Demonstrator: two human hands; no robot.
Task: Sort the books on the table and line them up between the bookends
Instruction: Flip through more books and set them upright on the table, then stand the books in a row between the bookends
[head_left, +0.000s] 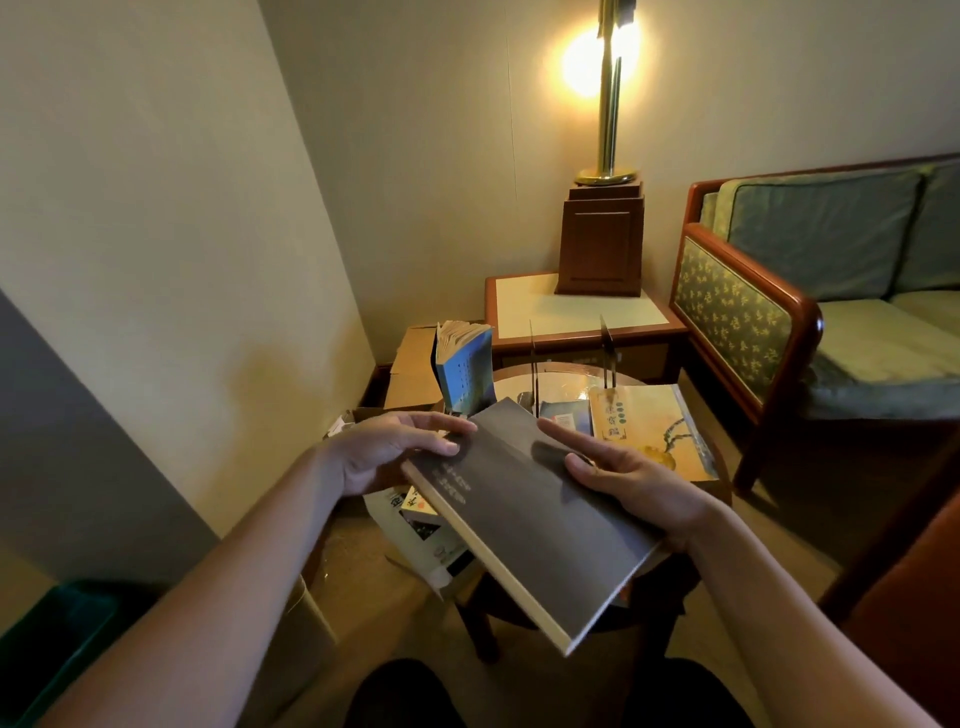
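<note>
Over the round glass-topped table (563, 378), left hand (379, 454) and right hand (631, 480) each gripped an edge of a big dark grey paperback book (524, 519). One blue book (465, 369) stood near the thin dark bookends (608, 353); a yellow book (649, 421) lay flat, so early days I reckon

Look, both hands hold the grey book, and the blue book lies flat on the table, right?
Not quite: the head view shows the blue book standing upright on the table, not flat. The left hand and the right hand do hold the grey book.
</note>
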